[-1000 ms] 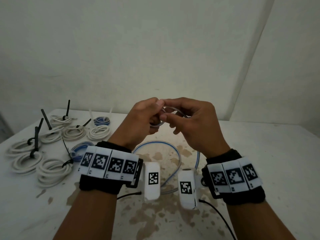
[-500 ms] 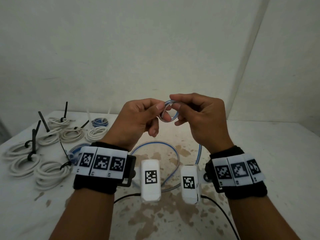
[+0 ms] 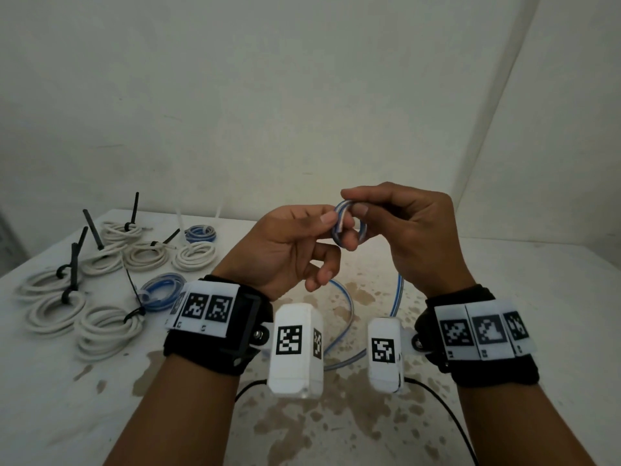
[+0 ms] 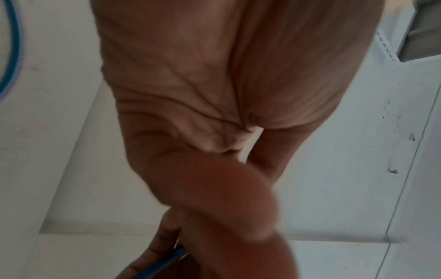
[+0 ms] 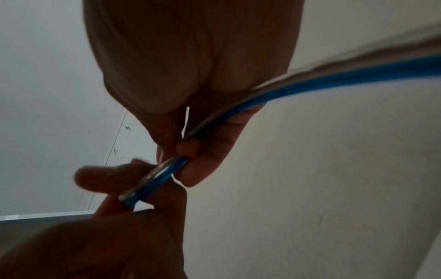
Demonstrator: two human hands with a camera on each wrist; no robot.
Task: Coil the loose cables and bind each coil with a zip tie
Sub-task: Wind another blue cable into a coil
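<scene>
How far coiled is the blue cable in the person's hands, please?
Only partly coiled: one small loop of the blue cable is pinched between left hand and right hand; the rest trails loose onto the table.

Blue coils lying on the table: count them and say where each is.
2. One blue coil lies far back on the table; the other lies nearer, partly behind the left wristband. More may be hidden.
</scene>
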